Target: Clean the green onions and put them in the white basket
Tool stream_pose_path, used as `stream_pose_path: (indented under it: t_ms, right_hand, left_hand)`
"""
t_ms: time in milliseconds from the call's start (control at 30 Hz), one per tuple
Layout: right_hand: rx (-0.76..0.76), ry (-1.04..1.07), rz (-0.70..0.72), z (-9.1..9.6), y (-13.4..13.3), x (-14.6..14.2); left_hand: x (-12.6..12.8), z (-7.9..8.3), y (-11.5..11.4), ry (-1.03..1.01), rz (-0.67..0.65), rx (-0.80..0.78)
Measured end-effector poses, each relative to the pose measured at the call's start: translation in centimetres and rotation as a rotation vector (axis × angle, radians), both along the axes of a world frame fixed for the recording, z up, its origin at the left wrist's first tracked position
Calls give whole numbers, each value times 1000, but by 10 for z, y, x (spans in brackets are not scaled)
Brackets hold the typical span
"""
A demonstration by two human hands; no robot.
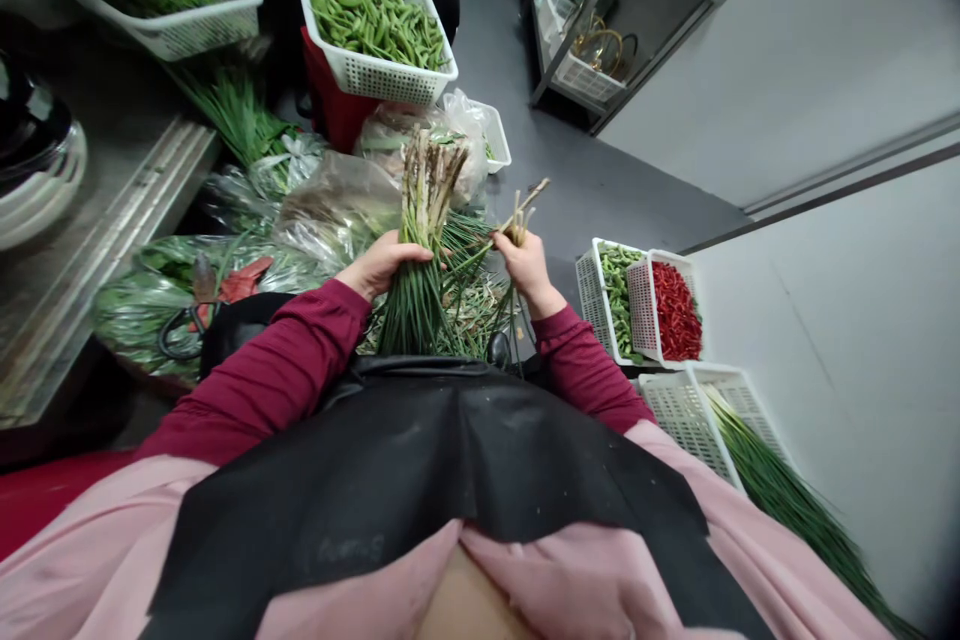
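Note:
My left hand (386, 265) is wrapped round a thick bunch of garlic chives (420, 270), held upright over my lap. Their pale, soil-stained root ends point away from me and the green leaves hang toward my apron (450, 440). To the right, my right hand (525, 265) pinches a few loose stalks (517, 215) with brownish ends, apart from the main bunch. Some green leaves stretch between the two hands. Below them lies a heap of loose green and pale trimmings (480, 305), partly hidden by the bunch.
Plastic bags of greens (150, 305), scissors (180, 332) and a red cloth-like item (244, 280) lie at left. A basket of green peppers (375, 20) stands ahead. At right are baskets of red chillies (675, 310) and long green stalks (787, 490). Another person sits beyond.

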State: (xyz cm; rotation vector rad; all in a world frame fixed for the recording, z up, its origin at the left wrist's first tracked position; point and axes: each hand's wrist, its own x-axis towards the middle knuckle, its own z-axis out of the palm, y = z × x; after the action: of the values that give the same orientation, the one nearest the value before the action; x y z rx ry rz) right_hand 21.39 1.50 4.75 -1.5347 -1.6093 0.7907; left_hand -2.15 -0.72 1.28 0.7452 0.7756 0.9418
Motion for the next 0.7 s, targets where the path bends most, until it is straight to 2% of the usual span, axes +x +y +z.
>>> stream_pose_path:
  t_ms: [100,233,300,400,467,567,633,700]
  right_hand:
    - [145,-70,-32,2,11,26]
    - [121,-111,103,4,21,52]
    - [172,-204,28,7,27,63]
    - [276,-349,-215,13,35,85]
    - [286,-399,-265,16,37,96]
    - [223,-311,-75,12,30,89]
    - [161,-164,58,4,21,68]
    - [93,-27,118,-4,11,39]
  left_hand:
    - [-8,1,2,20,47,15]
    - [-16,0,5,78,50,45]
    - [-19,1,5,114,48,64]
    - [-24,2,4,134,71,83]
    - [-26,3,4,133,87,88]
    - [-26,3,3,139,58,115]
    - [-23,4,2,130,15,156]
    - [-17,4,0,106,-32,191]
